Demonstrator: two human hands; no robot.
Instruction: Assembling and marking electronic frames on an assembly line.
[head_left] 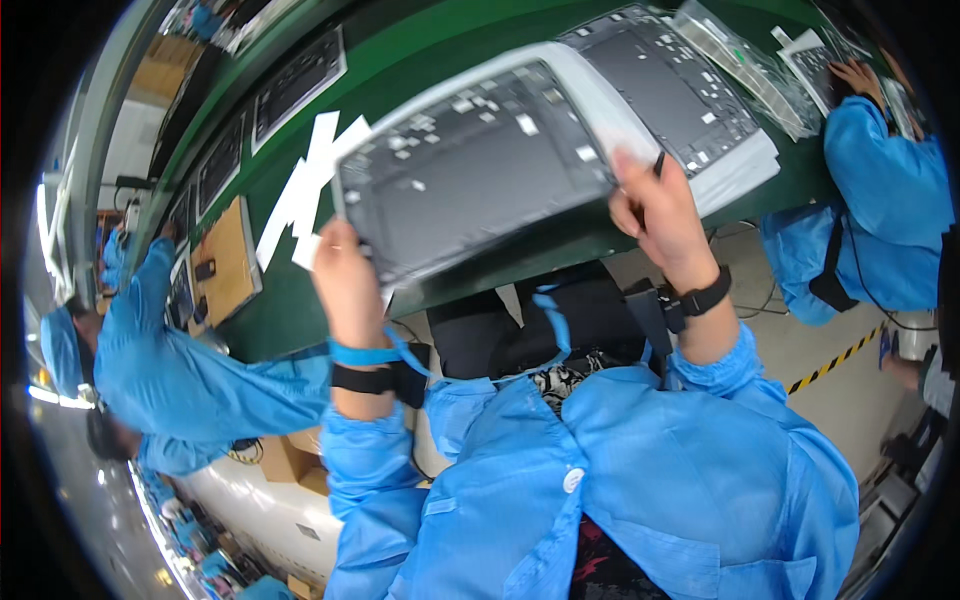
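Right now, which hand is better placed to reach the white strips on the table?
Probably the left hand: it holds the left end of the dark panel and appears close to the white strips. The right hand is at the panel's opposite end, farther away.

Green desk [395,75] lying open beyond the held panel [460,195], another panel [650,85] blocking right, white strips [300,190] crowding left.

- We see a flat, rectangular, dark grey panel [472,178], slightly blurred.
- Small white patches [528,125] dot its border, mostly along the far side.
- We hold it slanted over the table [560,240], right end farther away.
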